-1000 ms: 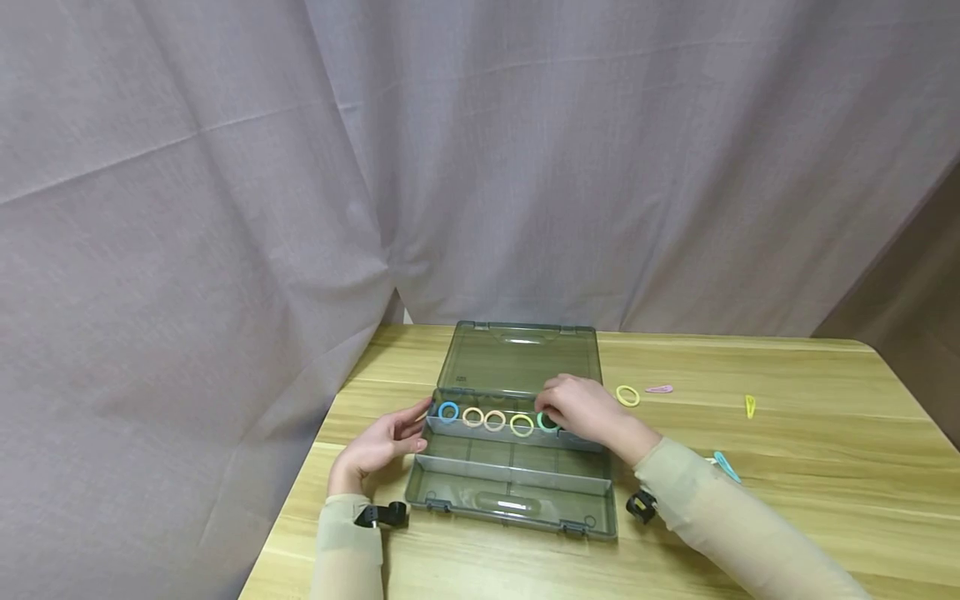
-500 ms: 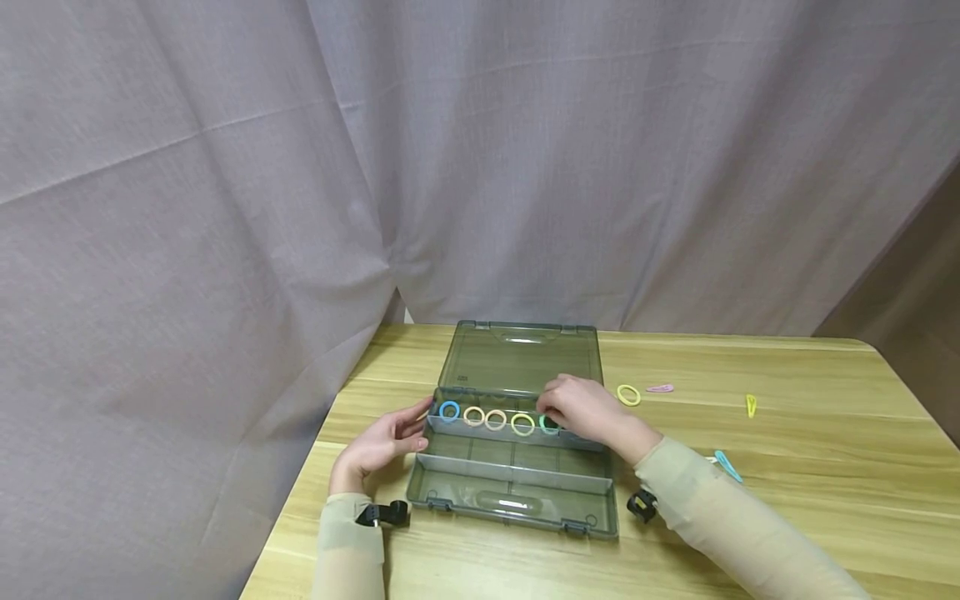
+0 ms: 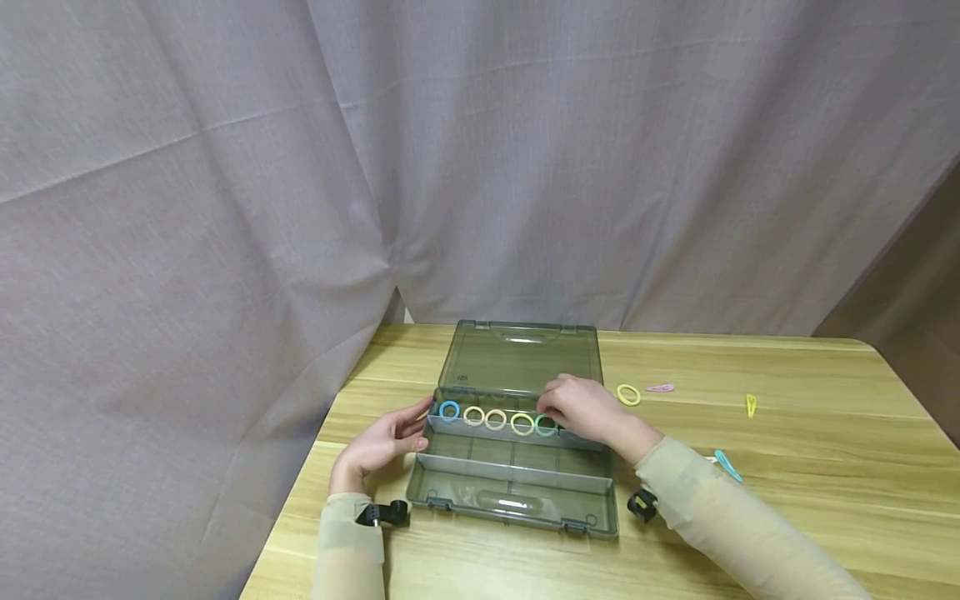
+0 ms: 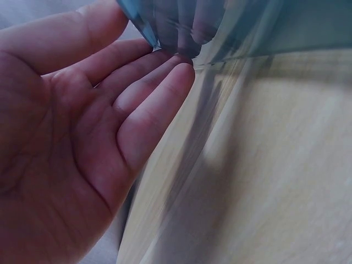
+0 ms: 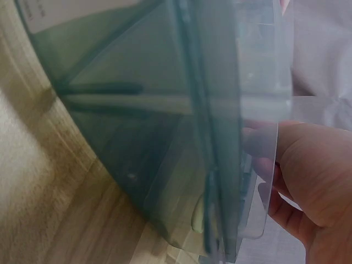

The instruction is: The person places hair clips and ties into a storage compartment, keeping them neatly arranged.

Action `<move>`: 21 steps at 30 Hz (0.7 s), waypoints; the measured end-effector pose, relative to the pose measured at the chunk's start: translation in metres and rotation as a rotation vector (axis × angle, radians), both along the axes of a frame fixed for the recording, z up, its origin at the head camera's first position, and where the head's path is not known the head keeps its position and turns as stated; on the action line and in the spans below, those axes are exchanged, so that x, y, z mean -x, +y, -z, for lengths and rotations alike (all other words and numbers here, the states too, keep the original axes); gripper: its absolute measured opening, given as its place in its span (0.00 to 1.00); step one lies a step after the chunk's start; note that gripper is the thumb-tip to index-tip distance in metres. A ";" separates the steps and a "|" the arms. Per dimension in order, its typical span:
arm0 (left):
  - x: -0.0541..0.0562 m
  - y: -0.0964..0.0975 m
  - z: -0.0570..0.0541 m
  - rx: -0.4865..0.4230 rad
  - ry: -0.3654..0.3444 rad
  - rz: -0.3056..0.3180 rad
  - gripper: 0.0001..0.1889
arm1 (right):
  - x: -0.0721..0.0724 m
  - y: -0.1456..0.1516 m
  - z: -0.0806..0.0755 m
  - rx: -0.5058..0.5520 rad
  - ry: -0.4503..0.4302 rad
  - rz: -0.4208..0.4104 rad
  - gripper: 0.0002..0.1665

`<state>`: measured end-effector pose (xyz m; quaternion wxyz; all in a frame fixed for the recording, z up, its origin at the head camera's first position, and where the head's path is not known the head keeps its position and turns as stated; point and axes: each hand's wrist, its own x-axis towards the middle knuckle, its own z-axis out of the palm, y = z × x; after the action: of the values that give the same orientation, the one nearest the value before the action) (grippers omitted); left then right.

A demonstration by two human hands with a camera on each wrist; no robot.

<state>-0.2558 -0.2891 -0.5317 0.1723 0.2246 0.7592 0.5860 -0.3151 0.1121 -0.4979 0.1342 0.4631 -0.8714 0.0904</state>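
The left hand [image 3: 378, 446], fingers loosely straight, touches the smoky, see-through plastic box [image 3: 487, 515], open on the wood-grained counter [image 3: 825, 500]. Its rear compartment holds a row of round bands: blue ring [image 3: 441, 412], two peach rings [image 3: 465, 416], lime ring [image 3: 513, 425], green ring [image 3: 546, 434]. The right hand [image 3: 581, 407] bends over the last; I cannot tell whether it grips.

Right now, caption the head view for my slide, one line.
Left hand at the side of an open divided box, right hand by the row of colored rings inside.
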 end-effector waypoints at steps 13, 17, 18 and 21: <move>-0.002 0.001 -0.002 0.016 -0.001 -0.011 0.40 | -0.006 0.005 -0.001 0.050 -0.090 0.033 0.07; -0.002 0.002 -0.002 0.003 -0.006 -0.007 0.40 | -0.012 0.010 -0.004 0.118 -0.141 0.048 0.09; -0.002 0.002 -0.002 0.001 -0.007 -0.006 0.40 | -0.013 0.012 -0.004 0.130 -0.148 0.053 0.09; -0.001 0.002 -0.003 -0.004 -0.009 -0.002 0.40 | -0.017 0.016 -0.005 0.150 -0.170 0.068 0.09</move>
<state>-0.2544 -0.2872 -0.5291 0.1747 0.2214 0.7575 0.5887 -0.2984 0.1285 -0.4932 0.0972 0.4128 -0.8855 0.1900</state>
